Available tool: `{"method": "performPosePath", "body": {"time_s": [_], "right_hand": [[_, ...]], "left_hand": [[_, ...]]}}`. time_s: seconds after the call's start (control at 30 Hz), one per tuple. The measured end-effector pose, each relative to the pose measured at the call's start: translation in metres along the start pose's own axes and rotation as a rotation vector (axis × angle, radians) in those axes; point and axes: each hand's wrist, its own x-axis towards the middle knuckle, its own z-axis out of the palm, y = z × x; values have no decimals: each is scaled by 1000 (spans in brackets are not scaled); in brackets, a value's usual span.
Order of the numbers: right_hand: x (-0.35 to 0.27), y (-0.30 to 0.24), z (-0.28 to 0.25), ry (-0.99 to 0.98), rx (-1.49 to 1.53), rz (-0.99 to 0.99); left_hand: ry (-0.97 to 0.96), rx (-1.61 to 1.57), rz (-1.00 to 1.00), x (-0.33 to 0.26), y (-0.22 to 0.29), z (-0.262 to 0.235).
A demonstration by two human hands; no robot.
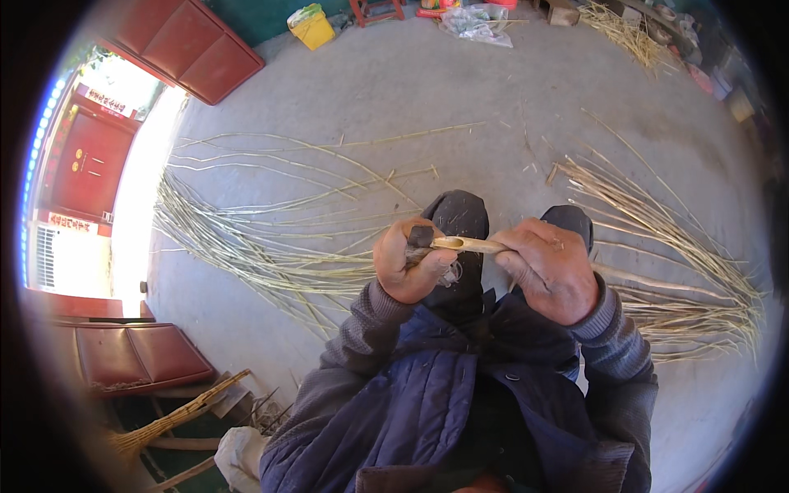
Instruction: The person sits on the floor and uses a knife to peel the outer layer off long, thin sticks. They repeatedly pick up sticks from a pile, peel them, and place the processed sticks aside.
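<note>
In front of my knees, both hands hold a short pale tube (475,245) with a hollow, scooped-out opening toward its left end. My right hand (549,269) is closed, pinching the tube's right end between thumb and fingers. My left hand (403,261) is curled shut at the opposite end. A small dark piece (421,237) shows at its fingertips, against the tube; whether it is a finger wrap or a separate part cannot be told. Thin, pale, stringy material (449,274) hangs just beneath the left thumb.
Long thin greenish stalks (246,246) lie fanned across the grey floor (394,90) on the left. Browner sticks (690,304) spread out on the right. A straw broom (181,417) is at lower left, near a red panelled door (136,357). A yellow bucket (311,29) stands at the back.
</note>
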Motion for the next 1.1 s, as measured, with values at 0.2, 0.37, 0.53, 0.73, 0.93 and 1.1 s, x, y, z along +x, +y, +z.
{"method": "performPosePath", "body": {"time_s": [0.2,0.37,0.53,0.73,0.93,1.1], "right_hand": [[-3,2,2,23,11,5],[4,-2,0,-85,-34,-52],[2,-9,-1,-53,-47,60],[5,-8,7,63,-17,18],[9,-8,8,59,-11,25],[11,-8,8,94,-17,-31]], "left_hand": [[127,-162,-24,-9,0,27],[171,-220,-10,-7,16,60],[152,-206,62,-6,4,52],[157,-189,113,1,6,51],[97,62,143,-3,-2,54],[62,-205,43,0,2,56]]}}
